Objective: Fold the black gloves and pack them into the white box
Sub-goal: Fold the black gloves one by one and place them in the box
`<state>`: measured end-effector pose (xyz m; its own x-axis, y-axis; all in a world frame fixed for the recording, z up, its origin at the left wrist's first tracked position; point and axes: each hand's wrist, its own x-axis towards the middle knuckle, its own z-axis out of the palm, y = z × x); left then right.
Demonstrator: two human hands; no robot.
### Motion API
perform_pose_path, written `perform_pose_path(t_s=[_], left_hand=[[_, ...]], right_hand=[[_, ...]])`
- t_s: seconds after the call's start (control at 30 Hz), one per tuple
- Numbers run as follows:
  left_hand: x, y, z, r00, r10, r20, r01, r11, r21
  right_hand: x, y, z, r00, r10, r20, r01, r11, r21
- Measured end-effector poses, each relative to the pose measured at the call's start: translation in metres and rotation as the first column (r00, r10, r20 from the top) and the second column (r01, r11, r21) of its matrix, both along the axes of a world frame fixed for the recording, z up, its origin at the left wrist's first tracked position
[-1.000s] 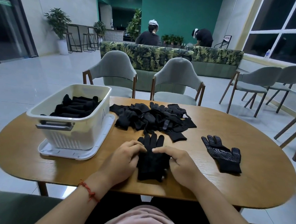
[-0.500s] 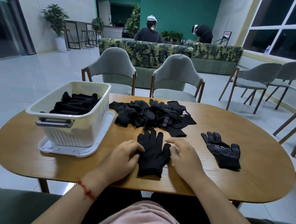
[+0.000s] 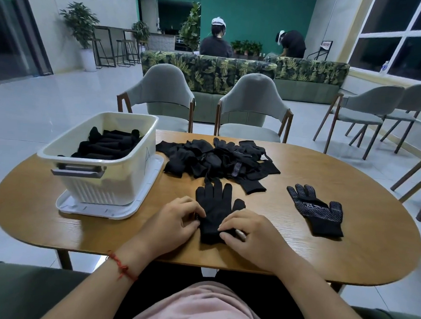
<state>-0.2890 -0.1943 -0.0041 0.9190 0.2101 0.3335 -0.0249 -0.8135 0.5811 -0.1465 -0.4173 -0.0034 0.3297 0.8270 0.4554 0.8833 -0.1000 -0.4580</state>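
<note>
Presently: black glove (image 3: 215, 209), long axis pointing away, cuff nearest; left hand (image 3: 173, 221) and right hand (image 3: 247, 233) pinch its side edges.

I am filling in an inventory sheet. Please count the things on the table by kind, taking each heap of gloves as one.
White box: 1
White lid under it: 1
Packed glove heap in the box: 1
Loose glove heap on the table: 1
Plain glove, laid flat: 1
Dotted glove, laid flat: 1
Total: 6
</note>
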Motion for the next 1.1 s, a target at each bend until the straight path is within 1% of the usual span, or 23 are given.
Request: perform_pose_path(t_s=[0.2, 0.3, 0.43, 0.6, 0.7, 0.77, 0.87, 0.93, 1.0, 1.03, 1.1], left_hand=[[-0.001, -0.001, -0.001, 1.000, 0.000, 0.007, 0.000, 1.000, 0.017], [0.000, -0.002, -0.001, 1.000, 0.001, 0.023, -0.001, 1.000, 0.002], [0.002, -0.002, -0.002, 0.998, 0.026, 0.062, -0.025, 1.000, -0.017], [0.003, 0.001, -0.006, 0.996, 0.049, 0.078, -0.051, 0.998, 0.024], [0.003, 0.001, -0.008, 0.995, 0.054, 0.081, -0.056, 0.998, 0.024], [0.003, 0.002, -0.009, 0.995, 0.080, 0.065, -0.081, 0.997, 0.002], [0.006, 0.002, -0.007, 0.986, 0.156, 0.053, -0.155, 0.988, -0.010], [0.013, -0.003, 0.003, 0.985, 0.164, 0.055, -0.164, 0.986, 0.006], [0.023, -0.009, 0.014, 0.994, 0.111, 0.006, -0.111, 0.992, 0.067], [0.030, -0.012, 0.016, 0.996, 0.069, -0.062, -0.061, 0.991, 0.118], [0.044, -0.017, 0.017, 0.972, 0.016, -0.234, 0.034, 0.977, 0.209]], right_hand=[[0.003, -0.003, 0.002, 0.989, -0.053, -0.141, 0.054, 0.999, 0.001], [0.003, -0.003, 0.002, 0.981, -0.053, -0.188, 0.053, 0.999, -0.008], [0.002, -0.004, 0.003, 0.989, -0.045, -0.139, 0.047, 0.999, 0.006], [-0.003, -0.003, 0.001, 1.000, -0.007, 0.029, 0.004, 0.997, 0.081], [-0.002, -0.003, 0.001, 0.998, 0.063, 0.015, -0.064, 0.996, 0.056], [-0.001, -0.005, 0.001, 0.994, 0.108, -0.008, -0.108, 0.994, 0.009], [0.001, -0.006, 0.001, 0.992, 0.123, -0.004, -0.123, 0.991, -0.049], [0.002, -0.005, 0.000, 0.993, 0.115, -0.012, -0.115, 0.993, -0.039], [0.001, -0.004, -0.001, 0.994, 0.111, -0.018, -0.112, 0.993, -0.024], [0.001, -0.004, -0.001, 0.994, 0.110, -0.017, -0.110, 0.994, -0.022], [0.001, -0.004, -0.002, 0.994, 0.105, -0.017, -0.105, 0.994, -0.025]])
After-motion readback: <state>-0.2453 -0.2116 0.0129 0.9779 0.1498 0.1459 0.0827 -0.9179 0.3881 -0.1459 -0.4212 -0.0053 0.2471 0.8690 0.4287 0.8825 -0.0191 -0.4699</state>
